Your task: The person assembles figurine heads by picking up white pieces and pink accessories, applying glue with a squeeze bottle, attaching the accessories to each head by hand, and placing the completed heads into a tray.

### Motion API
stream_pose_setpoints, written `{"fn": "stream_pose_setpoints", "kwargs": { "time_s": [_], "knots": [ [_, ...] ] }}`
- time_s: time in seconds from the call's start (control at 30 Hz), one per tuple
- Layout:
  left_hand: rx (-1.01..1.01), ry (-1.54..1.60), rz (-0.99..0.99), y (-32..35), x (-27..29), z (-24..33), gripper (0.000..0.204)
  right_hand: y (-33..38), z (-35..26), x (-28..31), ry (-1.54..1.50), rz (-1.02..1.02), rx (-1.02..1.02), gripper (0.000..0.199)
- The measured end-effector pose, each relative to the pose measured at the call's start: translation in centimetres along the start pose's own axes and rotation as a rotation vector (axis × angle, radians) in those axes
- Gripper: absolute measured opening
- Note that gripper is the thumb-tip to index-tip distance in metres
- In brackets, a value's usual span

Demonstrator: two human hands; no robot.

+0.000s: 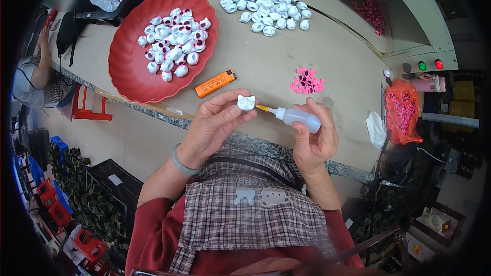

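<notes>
Between the thumb and fingers of my left hand (217, 120) is a small white figurine head (246, 102) with pointed ears. My right hand (318, 138) grips a translucent squeeze bottle (303, 119) that lies nearly level. Its yellow needle tip (262, 108) points left and reaches the figurine's right side; whether it touches cannot be made out. Beyond my right hand lies a small pile of pink pieces (307, 81), some with dark ovals. An orange box cutter (215, 83) rests on the table just past my left hand.
A red scalloped tray (123, 66) at the left holds many white pieces with pink and black parts. Plain white pieces (263, 0) spread over the far table. At the right hang a red bag (402, 112) of pink pieces and a pink bottle (428, 83). A person (38, 74) sits far left.
</notes>
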State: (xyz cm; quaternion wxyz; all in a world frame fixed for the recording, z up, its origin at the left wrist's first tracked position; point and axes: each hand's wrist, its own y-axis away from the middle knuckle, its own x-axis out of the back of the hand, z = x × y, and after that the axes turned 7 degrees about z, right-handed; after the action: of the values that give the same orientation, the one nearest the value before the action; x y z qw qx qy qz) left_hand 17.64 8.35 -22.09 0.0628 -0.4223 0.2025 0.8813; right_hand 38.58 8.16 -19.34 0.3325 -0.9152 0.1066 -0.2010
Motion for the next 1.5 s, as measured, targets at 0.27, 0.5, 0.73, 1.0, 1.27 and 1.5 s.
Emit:
{"fn": "stream_pose_setpoints", "kwargs": {
  "time_s": [0.27, 0.5, 0.73, 1.0, 1.27, 1.5],
  "knots": [
    [-0.004, 0.018, 0.016, 0.0, -0.1, 0.1, 0.033, -0.1, -0.2, -0.2, -0.028, -0.014, 0.001, 0.043],
    [0.006, -0.016, -0.003, 0.0, 0.2, -0.1, 0.035, -0.1, -0.2, -0.6, -0.087, -0.019, -0.049, 0.043],
    [0.023, -0.018, -0.003, -0.2, 0.0, -0.2, 0.035, 0.3, -0.4, -0.1, -0.203, 0.021, -0.321, 0.039],
    [-0.013, -0.013, 0.030, 0.0, -0.3, -0.1, 0.035, -1.9, 3.0, 3.3, -0.710, 0.220, -0.668, 0.031],
    [0.038, -0.042, 0.015, -0.4, -0.3, -0.7, 0.033, -0.9, 5.4, 3.9, -0.282, 0.034, -0.779, 0.025],
    [0.029, -0.027, 0.024, -0.3, -0.3, -0.5, 0.034, -3.3, 3.6, 1.8, 0.393, -0.287, -0.249, 0.024]
  ]
}}
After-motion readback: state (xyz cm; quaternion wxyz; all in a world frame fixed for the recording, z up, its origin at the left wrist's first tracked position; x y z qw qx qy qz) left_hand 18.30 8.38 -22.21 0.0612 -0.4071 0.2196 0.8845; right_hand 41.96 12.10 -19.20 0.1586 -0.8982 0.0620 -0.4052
